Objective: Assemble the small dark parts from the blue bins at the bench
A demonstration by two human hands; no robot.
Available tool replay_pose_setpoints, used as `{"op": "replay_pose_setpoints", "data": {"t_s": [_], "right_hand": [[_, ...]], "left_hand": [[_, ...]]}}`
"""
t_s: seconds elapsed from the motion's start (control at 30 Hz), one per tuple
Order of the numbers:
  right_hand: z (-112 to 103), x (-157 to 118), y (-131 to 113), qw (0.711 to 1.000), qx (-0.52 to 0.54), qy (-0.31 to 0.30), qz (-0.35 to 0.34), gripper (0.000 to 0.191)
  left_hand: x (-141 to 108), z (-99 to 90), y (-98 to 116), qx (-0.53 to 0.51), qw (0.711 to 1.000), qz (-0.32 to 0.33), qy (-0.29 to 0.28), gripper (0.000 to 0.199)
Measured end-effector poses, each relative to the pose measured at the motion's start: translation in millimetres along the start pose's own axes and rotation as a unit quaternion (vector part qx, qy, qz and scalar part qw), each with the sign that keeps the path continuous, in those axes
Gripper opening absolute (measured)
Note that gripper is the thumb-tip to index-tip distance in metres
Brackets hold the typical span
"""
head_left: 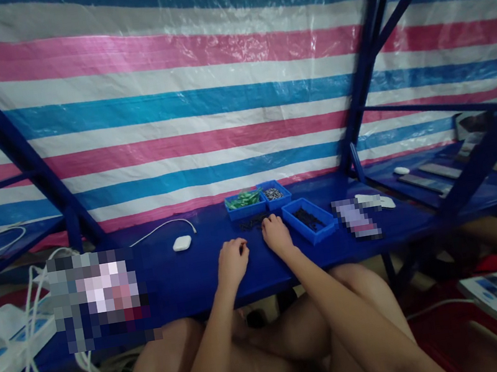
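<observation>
Because the loose dark pieces (251, 223) look small and thin, each would probably weigh very little and feel stiff, like hard plastic, though the material is too blurred to be sure. They lie in a low scatter on the blue tabletop (163, 287), just in front of the bin of green pieces (247, 212); more dark pieces sit in the open blue bin (324, 233) beside the right hand. A pinch at the middle of one piece, finger against thumb, should suit it best; a wide grab could tangle or spill several. The bin itself should lift easily by its side walls.

The right hand (277, 235) is half curled, palm down, fingertips at the near edge of the scatter; whether they grip a piece cannot be told. The left hand (233, 261) bends loosely, thumb near forefinger, and a dark spot between them may be a piece or only shadow
</observation>
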State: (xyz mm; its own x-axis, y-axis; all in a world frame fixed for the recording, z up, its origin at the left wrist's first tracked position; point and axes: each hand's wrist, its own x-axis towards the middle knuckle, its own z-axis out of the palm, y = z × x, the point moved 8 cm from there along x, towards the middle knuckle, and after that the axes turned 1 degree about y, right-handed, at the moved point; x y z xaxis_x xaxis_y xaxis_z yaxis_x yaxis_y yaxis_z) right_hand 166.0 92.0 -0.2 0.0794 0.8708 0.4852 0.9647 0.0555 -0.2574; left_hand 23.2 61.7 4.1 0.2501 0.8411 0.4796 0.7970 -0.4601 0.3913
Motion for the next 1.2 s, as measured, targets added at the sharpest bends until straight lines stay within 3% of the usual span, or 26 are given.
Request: {"op": "replay_pose_setpoints", "data": {"t_s": [0.23,0.43,0.7,0.93,1.2], "right_hand": [[-8.0,-19.9,-22.3,0.991,0.108,0.015,-0.073,0.017],[-4.0,-35.3,-19.7,0.971,0.236,0.000,-0.038,0.016],[-6.3,-36.3,-28.4,0.970,0.236,-0.029,-0.055,0.017],[-8.4,-40.6,-35.2,0.975,0.202,-0.037,-0.082,0.016],[-17.8,-35.8,-23.5,0.939,0.343,-0.024,-0.011,0.018]], "left_hand": [[2.7,3.3,-3.3,-0.041,0.999,-0.003,0.003,0.025],[4.4,4.8,-2.7,-0.146,0.989,0.010,0.002,0.026],[6.5,4.0,-9.1,-0.208,0.978,-0.029,0.014,0.027],[5.8,0.0,-3.6,-0.245,0.969,-0.026,0.012,0.024],[2.6,6.1,-0.1,-0.220,0.975,-0.012,-0.024,0.018]]}}
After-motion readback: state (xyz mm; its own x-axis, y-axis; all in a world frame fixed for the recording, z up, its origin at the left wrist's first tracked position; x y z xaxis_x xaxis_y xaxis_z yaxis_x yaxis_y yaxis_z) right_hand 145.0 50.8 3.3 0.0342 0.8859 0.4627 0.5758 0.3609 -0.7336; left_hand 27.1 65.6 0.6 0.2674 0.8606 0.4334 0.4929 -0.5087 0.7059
